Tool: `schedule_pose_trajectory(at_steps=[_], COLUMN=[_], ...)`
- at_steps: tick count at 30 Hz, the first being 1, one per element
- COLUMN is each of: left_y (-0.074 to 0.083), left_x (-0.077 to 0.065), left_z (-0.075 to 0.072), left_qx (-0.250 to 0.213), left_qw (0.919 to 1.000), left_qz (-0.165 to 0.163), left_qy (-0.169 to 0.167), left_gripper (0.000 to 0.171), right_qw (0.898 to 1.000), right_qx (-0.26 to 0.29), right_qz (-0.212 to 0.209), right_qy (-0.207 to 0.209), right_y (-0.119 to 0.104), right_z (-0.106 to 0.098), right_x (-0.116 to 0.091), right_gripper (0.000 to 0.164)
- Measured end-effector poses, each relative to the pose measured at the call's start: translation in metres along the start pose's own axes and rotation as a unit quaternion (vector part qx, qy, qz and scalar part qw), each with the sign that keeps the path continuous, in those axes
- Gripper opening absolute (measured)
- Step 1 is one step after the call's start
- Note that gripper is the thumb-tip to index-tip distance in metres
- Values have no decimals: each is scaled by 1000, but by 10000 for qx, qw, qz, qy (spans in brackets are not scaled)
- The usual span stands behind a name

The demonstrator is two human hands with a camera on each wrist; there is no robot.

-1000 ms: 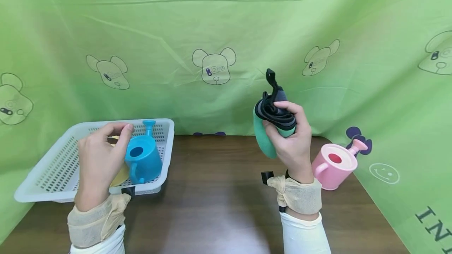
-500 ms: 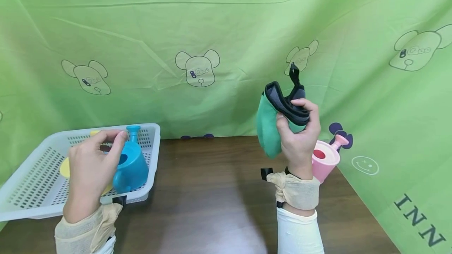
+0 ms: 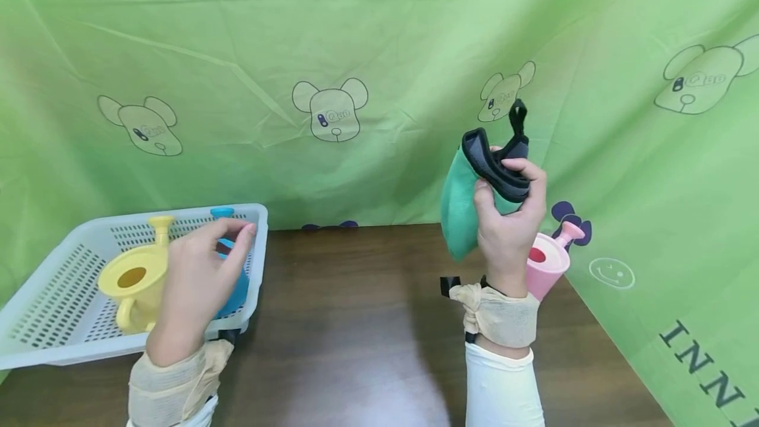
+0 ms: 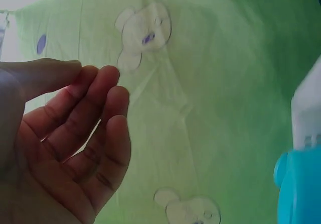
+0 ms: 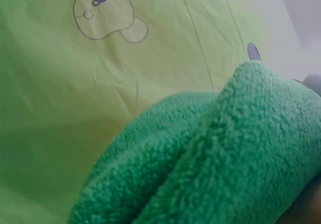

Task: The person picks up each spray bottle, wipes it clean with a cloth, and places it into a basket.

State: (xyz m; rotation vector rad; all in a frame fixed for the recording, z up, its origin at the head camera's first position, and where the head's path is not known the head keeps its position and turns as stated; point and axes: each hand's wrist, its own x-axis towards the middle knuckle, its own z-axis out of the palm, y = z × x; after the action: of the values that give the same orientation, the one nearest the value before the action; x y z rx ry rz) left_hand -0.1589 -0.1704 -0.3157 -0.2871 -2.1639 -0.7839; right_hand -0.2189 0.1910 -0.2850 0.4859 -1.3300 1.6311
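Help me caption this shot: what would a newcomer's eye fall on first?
Probably the fuzzy, black-trimmed green cloth piece, held up in the right hand. Next, the yellow watering can in the pale basket at the left, then the pink watering can, partly hidden, at the right.

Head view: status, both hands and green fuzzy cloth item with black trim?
Left hand loosely curled, holding nothing. Right hand grips cloth item, held above brown table. Pink plastic watering can partly hidden behind that hand.
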Motion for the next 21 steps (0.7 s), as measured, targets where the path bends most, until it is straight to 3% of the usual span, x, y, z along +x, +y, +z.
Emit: schedule_pose_trajectory(at_steps=[6,11,15,21], left_y=[21,50,78,116], left_x=[-4,-16,-30,-42], left_z=[34,81,126,182], left_qx=[-83,-477,-849,-830], left_qw=[9966,9863,9690,9356], left_qz=[340,675,1074,1373], left_qy=[-752,-1426,-2057,-3145], left_gripper=[9,9,11,22], right_qw=[9980,9921,9830,9633], right_qx=[-415,-616,-649,-380], right_qz=[-80,-253,-391,-385], right_qy=[464,1062,1670,2630], right_y=[-4,-20,-38,-59], right_z=[-12,-25,-30,-42], right_x=[8,15,20,26], right_gripper=[35,35,43,83])
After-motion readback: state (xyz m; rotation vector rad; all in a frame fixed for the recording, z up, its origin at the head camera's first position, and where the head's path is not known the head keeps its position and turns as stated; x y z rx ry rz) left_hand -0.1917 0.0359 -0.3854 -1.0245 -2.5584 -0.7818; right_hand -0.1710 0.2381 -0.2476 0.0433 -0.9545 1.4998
